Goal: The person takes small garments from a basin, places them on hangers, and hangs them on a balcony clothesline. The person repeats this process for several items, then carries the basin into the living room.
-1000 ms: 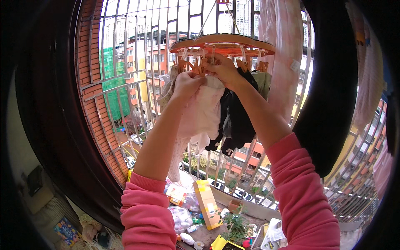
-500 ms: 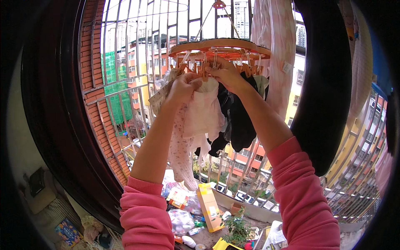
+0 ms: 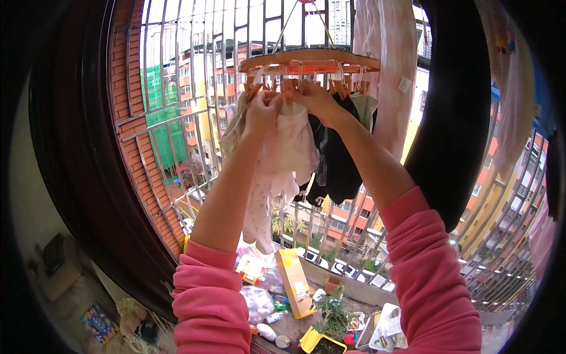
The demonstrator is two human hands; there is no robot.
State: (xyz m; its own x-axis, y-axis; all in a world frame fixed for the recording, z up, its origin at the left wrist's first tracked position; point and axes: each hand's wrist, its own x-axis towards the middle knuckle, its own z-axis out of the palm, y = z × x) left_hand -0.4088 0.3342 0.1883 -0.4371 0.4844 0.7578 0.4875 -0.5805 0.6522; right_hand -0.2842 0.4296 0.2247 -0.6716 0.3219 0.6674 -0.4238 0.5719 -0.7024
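Two grips sit close together: the left grip (image 3: 262, 112) pinches the top edge of a white garment (image 3: 293, 141), and the right grip (image 3: 315, 103) is closed on an orange clothespin (image 3: 290, 85), its opening hidden by the fingers. Directly below them the garment hangs downward, long axis near vertical, thin and softly creased. Black garments (image 3: 343, 168) hang to their right; above spreads a round orange hanger (image 3: 312, 61).

Window bars (image 3: 237, 35): upright metal rods, crossed by rails
Brick wall (image 3: 119, 76): reddish, left of them
Frame (image 3: 76, 147): dark, bowed along the left
Outside: orange-and-yellow buildings (image 3: 223, 82), green netting (image 3: 165, 127)
Floor (image 3: 296, 330): greyish brown
Light: bright daylight, white sky (image 3: 203, 17)
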